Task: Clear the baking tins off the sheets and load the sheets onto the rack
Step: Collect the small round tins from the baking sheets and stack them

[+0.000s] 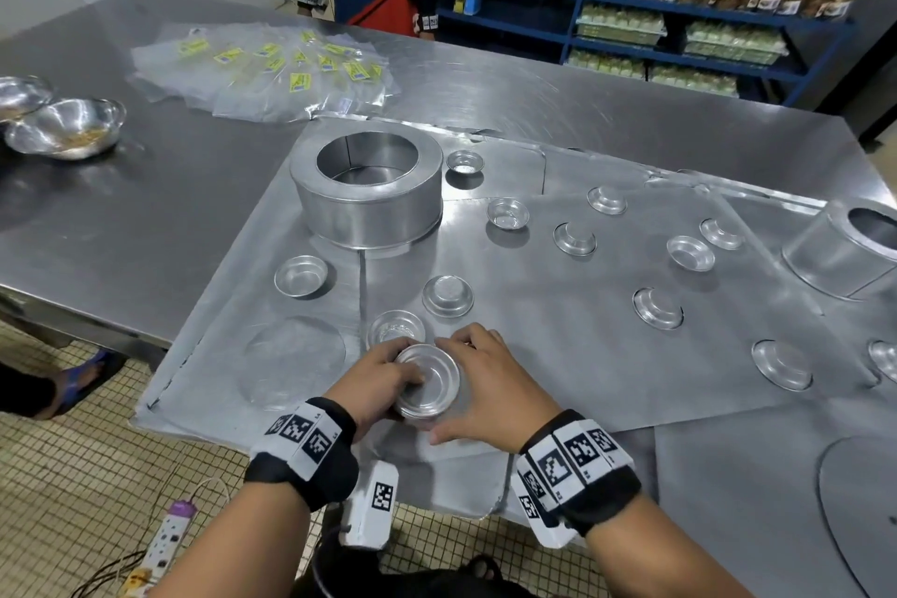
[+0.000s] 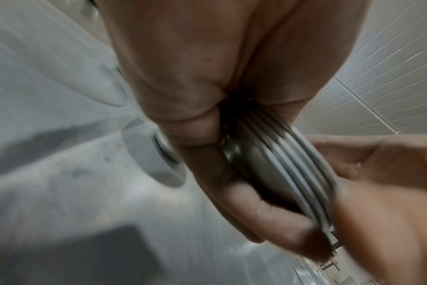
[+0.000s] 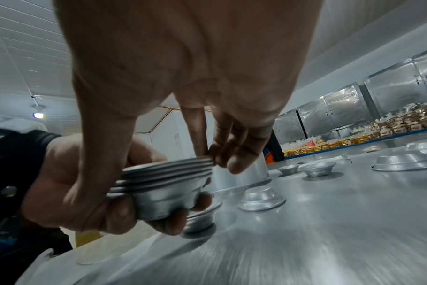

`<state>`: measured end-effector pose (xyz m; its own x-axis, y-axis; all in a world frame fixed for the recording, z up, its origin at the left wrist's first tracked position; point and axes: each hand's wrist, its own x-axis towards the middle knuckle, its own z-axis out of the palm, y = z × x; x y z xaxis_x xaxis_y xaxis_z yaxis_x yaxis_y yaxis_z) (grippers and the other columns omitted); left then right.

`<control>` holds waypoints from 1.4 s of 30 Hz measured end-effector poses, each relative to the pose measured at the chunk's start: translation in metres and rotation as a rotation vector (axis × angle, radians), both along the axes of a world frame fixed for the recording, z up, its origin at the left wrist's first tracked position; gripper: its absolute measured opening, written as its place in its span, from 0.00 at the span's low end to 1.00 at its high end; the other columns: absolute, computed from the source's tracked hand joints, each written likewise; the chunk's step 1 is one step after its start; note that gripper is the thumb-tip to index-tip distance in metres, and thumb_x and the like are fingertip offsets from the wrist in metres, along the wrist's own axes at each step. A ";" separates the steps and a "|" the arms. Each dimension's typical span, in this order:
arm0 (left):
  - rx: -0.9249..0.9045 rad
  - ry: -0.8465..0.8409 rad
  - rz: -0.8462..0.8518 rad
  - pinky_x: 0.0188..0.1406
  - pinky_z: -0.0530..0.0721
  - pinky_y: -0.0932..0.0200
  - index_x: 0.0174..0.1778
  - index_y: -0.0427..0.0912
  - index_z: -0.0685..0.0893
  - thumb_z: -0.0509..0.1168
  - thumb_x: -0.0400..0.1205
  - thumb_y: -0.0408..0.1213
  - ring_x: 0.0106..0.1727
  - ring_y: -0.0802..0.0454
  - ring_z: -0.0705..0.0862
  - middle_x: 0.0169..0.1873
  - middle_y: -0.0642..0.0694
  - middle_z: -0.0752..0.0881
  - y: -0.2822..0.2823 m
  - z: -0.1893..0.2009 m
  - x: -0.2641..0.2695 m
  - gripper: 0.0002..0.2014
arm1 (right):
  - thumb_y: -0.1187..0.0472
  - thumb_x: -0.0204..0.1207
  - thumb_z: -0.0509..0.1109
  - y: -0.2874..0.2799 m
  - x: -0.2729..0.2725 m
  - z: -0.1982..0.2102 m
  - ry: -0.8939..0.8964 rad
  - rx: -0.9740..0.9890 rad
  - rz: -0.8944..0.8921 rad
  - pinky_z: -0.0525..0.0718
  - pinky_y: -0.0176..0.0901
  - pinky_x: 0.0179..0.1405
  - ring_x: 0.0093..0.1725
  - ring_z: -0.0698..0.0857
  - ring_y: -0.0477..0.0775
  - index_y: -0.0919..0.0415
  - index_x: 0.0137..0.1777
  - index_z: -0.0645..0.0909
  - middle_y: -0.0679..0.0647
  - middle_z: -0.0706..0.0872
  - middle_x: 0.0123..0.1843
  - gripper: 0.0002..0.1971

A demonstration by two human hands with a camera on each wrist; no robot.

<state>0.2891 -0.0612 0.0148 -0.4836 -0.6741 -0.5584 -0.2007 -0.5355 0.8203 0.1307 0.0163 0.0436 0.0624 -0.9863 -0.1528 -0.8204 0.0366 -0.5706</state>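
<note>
Aluminium throughout: a nested stack of small round flared baking tins (image 1: 427, 379), four or five rims showing, dull grey and thin-walled, held just above the near edge of the flat grey metal baking sheets (image 1: 558, 354). Left hand (image 1: 376, 381): grip curled under and round the stack's base. Right hand (image 1: 478, 384): fingertips and thumb pinching the stack's rims, apparently seating the top tin.

Progress, as judged: early.
- Gathered: the one stack.
- Still on the sheets: about a dozen loose small tins (image 1: 657, 308), some upright, some upturned; a large round deep cake tin (image 1: 369, 194); a second large tin (image 1: 844, 253) at the right edge.
- Sheets: overlapping on the steel surface (image 1: 145, 189), none lifted.
- Rack: not in view.
</note>
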 end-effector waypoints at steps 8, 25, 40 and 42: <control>-0.069 -0.125 -0.029 0.18 0.83 0.56 0.55 0.30 0.83 0.57 0.81 0.19 0.33 0.40 0.82 0.43 0.33 0.80 -0.066 0.013 0.065 0.13 | 0.47 0.62 0.83 -0.051 0.030 -0.008 0.093 0.044 -0.145 0.73 0.46 0.71 0.70 0.71 0.54 0.51 0.72 0.76 0.51 0.74 0.69 0.37; -0.047 -0.160 -0.134 0.25 0.89 0.41 0.57 0.33 0.81 0.57 0.79 0.20 0.36 0.25 0.88 0.46 0.28 0.83 -0.127 -0.001 0.107 0.14 | 0.50 0.60 0.83 -0.109 0.074 -0.023 0.275 0.164 -0.255 0.78 0.48 0.67 0.70 0.72 0.56 0.56 0.74 0.73 0.50 0.73 0.68 0.41; 0.062 -0.009 -0.166 0.36 0.89 0.40 0.60 0.35 0.82 0.76 0.78 0.43 0.44 0.30 0.91 0.53 0.29 0.88 -0.131 0.003 0.104 0.21 | 0.43 0.57 0.79 -0.124 0.116 0.001 0.154 -0.030 -0.152 0.78 0.47 0.65 0.66 0.70 0.49 0.51 0.74 0.73 0.45 0.73 0.65 0.42; 0.039 -0.006 -0.168 0.35 0.90 0.39 0.61 0.36 0.82 0.75 0.79 0.36 0.43 0.33 0.91 0.54 0.30 0.87 -0.132 -0.002 0.104 0.17 | 0.42 0.58 0.79 -0.125 0.122 -0.002 0.133 -0.039 -0.140 0.80 0.48 0.64 0.67 0.70 0.49 0.52 0.75 0.72 0.45 0.73 0.66 0.43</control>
<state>0.3929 -0.1932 0.0129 -0.5843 -0.5613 -0.5861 -0.2953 -0.5257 0.7978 0.2527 -0.1090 0.0420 -0.0937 -0.9893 -0.1119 -0.8773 0.1352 -0.4606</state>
